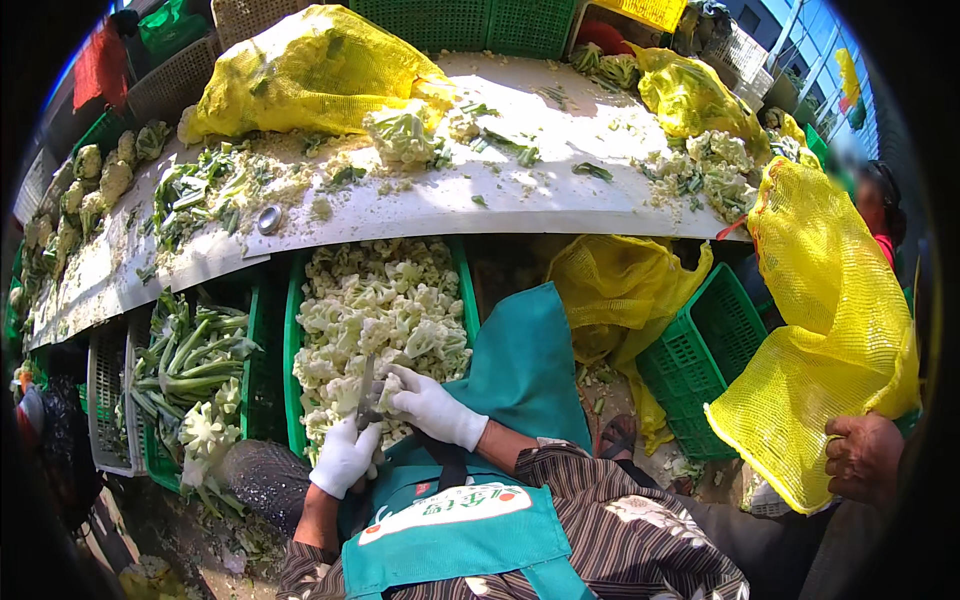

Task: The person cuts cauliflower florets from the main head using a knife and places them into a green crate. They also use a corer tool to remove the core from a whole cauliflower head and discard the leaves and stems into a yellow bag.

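My left hand (345,456), in a white glove, grips a knife (367,386) whose blade points up and away from me. Close beside the blade, my right hand (439,409), also gloved in white, holds a small cauliflower piece (390,391) between thumb and fingers. Both hands are over the near end of a green plastic crate (295,367) heaped with cut cauliflower florets (382,307). To the left, cauliflower stalks and leaves (196,360) fill another crate. A teal apron (517,360) covers my lap.
A white table (480,206) beyond the crates bears trimmings, a round metal lid (269,220) and a filled yellow mesh sack (315,82). At right, another person's bare hand (862,457) holds a yellow mesh bag (821,330) beside a tilted green crate (694,367).
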A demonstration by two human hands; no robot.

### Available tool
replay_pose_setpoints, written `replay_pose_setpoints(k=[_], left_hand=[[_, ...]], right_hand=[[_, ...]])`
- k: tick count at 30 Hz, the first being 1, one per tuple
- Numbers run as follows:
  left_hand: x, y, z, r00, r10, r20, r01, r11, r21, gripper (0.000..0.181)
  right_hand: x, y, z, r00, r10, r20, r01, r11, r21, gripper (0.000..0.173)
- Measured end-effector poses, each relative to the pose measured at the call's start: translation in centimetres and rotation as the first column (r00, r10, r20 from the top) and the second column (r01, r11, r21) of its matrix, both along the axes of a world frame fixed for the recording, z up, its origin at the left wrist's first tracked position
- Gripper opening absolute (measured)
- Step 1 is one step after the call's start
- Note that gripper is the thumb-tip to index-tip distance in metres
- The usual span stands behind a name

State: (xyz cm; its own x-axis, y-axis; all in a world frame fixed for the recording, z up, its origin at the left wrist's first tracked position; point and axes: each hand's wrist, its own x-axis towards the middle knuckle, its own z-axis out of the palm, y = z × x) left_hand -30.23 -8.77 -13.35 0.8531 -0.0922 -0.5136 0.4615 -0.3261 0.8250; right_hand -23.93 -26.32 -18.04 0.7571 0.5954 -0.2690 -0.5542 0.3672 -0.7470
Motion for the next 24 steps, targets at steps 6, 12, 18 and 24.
replay_pose_setpoints(k=[6, 12, 18, 24], left_hand=[[0.0, 2.5, -0.5, 0.923, 0.385, -0.014, -0.384, 0.917, -0.106, 0.02], [2.1, 2.4, -3.5, 0.793, 0.57, 0.214, -0.572, 0.818, -0.056, 0.018], [2.2, 3.5, -5.9, 0.776, 0.612, 0.152, -0.627, 0.773, 0.091, 0.022], [2.8, 3.3, -4.9, 0.777, 0.606, 0.168, -0.626, 0.773, 0.107, 0.022]], right_hand=[[8.5, -3.0, 6.2, 0.623, 0.415, 0.662, 0.166, 0.758, -0.631, 0.078], [33.5, -12.7, 3.9, 0.535, 0.226, 0.814, 0.772, 0.263, -0.579, 0.076], [51.8, -10.8, 3.4, 0.521, 0.584, 0.622, 0.831, -0.182, -0.526, 0.067], [51.1, -10.9, 6.7, 0.611, 0.294, 0.735, 0.762, 0.032, -0.646, 0.051]])
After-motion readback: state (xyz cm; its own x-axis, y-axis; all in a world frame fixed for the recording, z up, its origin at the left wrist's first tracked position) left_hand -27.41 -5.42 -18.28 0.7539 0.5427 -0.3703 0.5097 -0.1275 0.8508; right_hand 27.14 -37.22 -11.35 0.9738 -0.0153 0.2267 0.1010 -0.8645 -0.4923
